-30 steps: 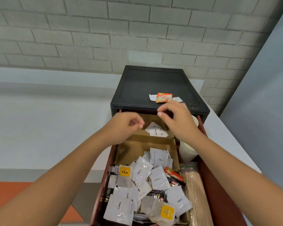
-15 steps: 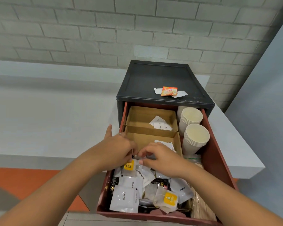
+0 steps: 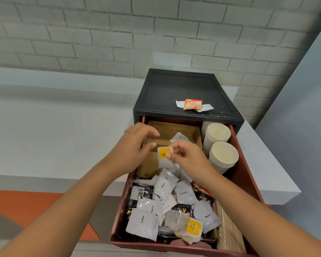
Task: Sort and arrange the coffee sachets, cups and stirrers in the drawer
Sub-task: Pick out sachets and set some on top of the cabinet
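Lying in the drawer (image 3: pixel 244 169) front, sachets (image 3: pixel 163 188) look light, thin and slippery. Above them, the right hand (image 3: pixel 185 156) pinches a tea sachet (image 3: pixel 163 160) by its edge. The left hand (image 3: pixel 135 145) hovers beside, fingers loose. Cups (image 3: pixel 220 145) stand farther back.

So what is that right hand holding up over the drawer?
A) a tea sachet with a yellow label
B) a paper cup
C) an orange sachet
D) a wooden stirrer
A: the right hand pinches a tea sachet with a yellow label by its edge; the paper cups stand stacked at the drawer's right side.
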Demonstrator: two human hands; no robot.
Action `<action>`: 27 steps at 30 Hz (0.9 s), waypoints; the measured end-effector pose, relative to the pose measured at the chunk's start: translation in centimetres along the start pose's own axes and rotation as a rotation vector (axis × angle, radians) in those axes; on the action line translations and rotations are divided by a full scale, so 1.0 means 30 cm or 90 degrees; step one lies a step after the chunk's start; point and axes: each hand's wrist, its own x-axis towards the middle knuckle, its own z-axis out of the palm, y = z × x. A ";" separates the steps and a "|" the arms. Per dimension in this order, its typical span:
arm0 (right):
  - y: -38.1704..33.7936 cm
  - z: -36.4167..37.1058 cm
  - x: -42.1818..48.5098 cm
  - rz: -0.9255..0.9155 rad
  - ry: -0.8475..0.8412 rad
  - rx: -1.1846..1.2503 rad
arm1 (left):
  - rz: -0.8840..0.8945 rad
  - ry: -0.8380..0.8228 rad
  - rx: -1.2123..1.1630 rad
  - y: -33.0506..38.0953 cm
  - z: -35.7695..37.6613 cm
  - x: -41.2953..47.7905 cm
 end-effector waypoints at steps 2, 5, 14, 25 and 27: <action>0.004 -0.016 0.048 0.015 0.047 0.007 | -0.089 0.077 -0.007 -0.046 0.019 0.029; 0.019 -0.012 0.135 0.062 0.099 -0.003 | -0.235 0.124 -0.036 -0.092 0.055 0.076; 0.128 0.040 0.382 0.170 0.174 -0.047 | -0.280 0.107 -0.023 -0.116 0.118 0.117; 0.168 0.132 0.616 0.321 0.193 -0.045 | -0.272 0.147 -0.062 -0.129 0.130 0.108; 0.177 0.137 0.640 0.339 0.158 -0.126 | -0.272 0.149 -0.072 -0.132 0.131 0.106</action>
